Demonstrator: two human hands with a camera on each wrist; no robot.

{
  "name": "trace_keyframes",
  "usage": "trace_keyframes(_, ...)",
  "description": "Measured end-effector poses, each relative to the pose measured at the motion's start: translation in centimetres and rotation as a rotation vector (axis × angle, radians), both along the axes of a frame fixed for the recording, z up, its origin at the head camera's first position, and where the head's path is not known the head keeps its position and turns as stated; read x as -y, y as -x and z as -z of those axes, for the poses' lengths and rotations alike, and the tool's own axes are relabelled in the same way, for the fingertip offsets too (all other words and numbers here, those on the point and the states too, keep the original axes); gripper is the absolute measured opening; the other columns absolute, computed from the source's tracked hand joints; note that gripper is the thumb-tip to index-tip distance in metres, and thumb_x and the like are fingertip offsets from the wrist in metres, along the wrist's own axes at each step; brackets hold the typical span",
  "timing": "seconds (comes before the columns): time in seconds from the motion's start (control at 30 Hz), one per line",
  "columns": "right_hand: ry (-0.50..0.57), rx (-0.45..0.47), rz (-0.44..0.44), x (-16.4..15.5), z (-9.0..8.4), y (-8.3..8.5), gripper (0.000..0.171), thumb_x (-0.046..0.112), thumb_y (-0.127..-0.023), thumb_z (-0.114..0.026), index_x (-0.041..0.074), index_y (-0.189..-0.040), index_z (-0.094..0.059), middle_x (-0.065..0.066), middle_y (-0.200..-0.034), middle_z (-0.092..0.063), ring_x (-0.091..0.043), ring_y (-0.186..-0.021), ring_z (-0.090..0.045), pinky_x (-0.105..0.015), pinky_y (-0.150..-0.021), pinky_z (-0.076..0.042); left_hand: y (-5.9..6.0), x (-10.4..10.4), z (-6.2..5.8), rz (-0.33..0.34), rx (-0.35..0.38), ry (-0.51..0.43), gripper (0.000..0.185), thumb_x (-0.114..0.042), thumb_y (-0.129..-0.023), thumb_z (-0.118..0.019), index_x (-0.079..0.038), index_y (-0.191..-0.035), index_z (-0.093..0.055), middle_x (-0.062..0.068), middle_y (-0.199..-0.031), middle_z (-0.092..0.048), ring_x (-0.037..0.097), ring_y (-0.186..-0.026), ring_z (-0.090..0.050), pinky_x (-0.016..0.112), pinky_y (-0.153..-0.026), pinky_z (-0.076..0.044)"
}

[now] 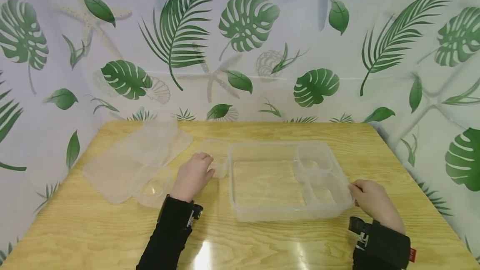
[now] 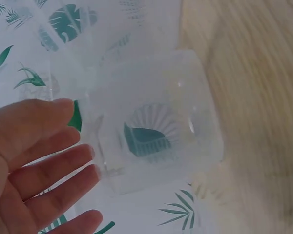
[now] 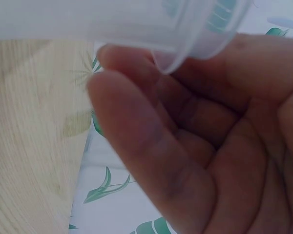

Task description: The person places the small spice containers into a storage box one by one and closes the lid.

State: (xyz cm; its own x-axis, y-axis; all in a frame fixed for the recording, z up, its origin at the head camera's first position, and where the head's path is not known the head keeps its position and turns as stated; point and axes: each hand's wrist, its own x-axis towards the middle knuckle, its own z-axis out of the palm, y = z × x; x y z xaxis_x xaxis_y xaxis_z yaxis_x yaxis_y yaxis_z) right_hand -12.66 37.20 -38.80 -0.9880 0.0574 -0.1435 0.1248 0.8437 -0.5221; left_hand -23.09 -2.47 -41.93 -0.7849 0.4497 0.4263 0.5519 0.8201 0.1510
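Observation:
A clear plastic box with a broad rim stands at the middle right. Two small clear cups, a rear one and a front one, sit in its right side. At the box's right front corner my right hand grips the rim, its fingers curled beneath it in the right wrist view. Left of the box stands another small clear cup. My left hand is beside this cup, with the fingers loosely bent and spread in the left wrist view; the fingertips reach its edge.
On the left of the wooden table lies a flat translucent lid. Another small clear cup stands at its front edge, and more translucent pieces overlap it at the back. A leaf-patterned cloth hangs behind the table.

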Motion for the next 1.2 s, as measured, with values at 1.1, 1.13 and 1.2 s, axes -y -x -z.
trace_keyframes(1.1,-0.012,-0.017,-0.020,-0.11,0.22,0.08,0.033,0.017,-0.096,-0.035,0.003,-0.072,-0.052,-0.003,-0.056,-0.044,-0.017,-0.046,-0.035,-0.030,-0.047,-0.030,-0.17,-0.08,0.19,-0.072,0.001,0.124,0.012,-0.010,-0.073,-0.072,-0.013,-0.084,-0.071,0.002,-0.074,-0.060,0.016,-0.062,-0.058,0.026,-0.050,-0.046)
trace_keyframes(1.13,-0.010,-0.015,-0.018,-0.06,0.25,0.06,0.033,0.016,-0.096,-0.035,0.004,-0.070,-0.051,-0.003,-0.055,-0.043,-0.017,-0.046,-0.034,-0.030,-0.047,-0.030,-0.14,-0.05,0.22,-0.073,-0.003,0.128,0.011,-0.011,-0.073,-0.072,-0.013,-0.084,-0.071,0.002,-0.073,-0.060,0.016,-0.062,-0.057,0.026,-0.050,-0.046)
trace_keyframes(1.2,-0.003,-0.016,-0.018,-0.01,0.27,0.00,0.032,0.017,-0.096,-0.035,0.004,-0.070,-0.051,-0.003,-0.055,-0.043,-0.017,-0.046,-0.034,-0.030,-0.047,-0.030,-0.12,0.02,0.20,-0.073,-0.011,0.127,0.010,-0.010,-0.074,-0.071,-0.013,-0.083,-0.072,0.002,-0.073,-0.060,0.015,-0.061,-0.057,0.025,-0.050,-0.045)
